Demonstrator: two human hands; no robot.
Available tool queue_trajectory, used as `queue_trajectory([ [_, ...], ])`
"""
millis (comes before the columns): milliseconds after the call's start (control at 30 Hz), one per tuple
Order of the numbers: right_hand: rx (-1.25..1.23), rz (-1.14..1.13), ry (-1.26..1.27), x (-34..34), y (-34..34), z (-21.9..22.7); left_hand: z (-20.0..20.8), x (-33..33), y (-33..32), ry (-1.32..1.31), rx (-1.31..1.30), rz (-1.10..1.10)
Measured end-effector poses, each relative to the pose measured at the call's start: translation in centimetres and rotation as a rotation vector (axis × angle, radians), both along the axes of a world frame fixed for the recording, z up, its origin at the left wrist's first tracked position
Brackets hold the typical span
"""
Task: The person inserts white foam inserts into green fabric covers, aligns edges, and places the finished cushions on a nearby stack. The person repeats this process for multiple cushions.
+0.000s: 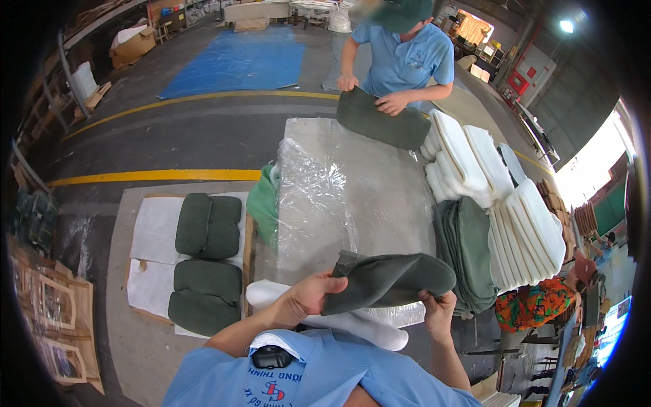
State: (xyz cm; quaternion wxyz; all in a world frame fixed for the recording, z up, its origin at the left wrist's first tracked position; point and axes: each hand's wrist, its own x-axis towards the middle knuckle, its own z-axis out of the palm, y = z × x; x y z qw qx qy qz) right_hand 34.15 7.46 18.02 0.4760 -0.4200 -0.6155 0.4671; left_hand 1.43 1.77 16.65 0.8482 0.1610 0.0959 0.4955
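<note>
My left hand (pixel 313 293) grips the open end of a dark green fabric cushion cover (pixel 390 278), thumb on top. At its rounded end, my right hand (pixel 437 311) pinches the lower edge. The cover looks limp and folded in the middle, held above the near edge of the plastic-wrapped table (pixel 366 203). Below it, close to my body, lies a long white foam pad (pixel 369 330), partly hidden by my left forearm. Right of the cover is a stack of dark green covers (pixel 464 251). Across the table, a co-worker holds another dark green cover (pixel 380 122) with both hands.
White foam pads (pixel 525 237) are piled at the table's right side. Dark green cushions (pixel 207 295) lie in pairs on a low pallet (pixel 125 339) at left. Green cloth (pixel 263 207) hangs by the table's left edge. A blue sheet (pixel 234 61) covers floor farther back.
</note>
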Motion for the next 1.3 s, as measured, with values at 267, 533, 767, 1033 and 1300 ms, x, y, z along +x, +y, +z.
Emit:
queue_trajectory([
  [267,-0.081,0.12,-0.099,0.4,0.1,1.1,1.0,1.2,1.2,-0.043,-0.088,0.052],
  [533,-0.459,0.787,0.511,-0.1,3.2,11.4,5.7,1.1,0.7,0.281,0.075,0.012],
  [767,-0.508,0.897,-0.186,-6.5,3.1,9.6,8.9,1.9,0.7,0.851,0.423,0.089],
  [1033,-0.844,0.61,0.099,-8.6,0.7,11.0,10.8,1.2,-0.2,1.202,0.448,0.274],
  [1300,-0.3,0.585,-0.253,-7.4,0.7,10.8,10.6,1.2,0.7,1.224,0.41,0.179],
])
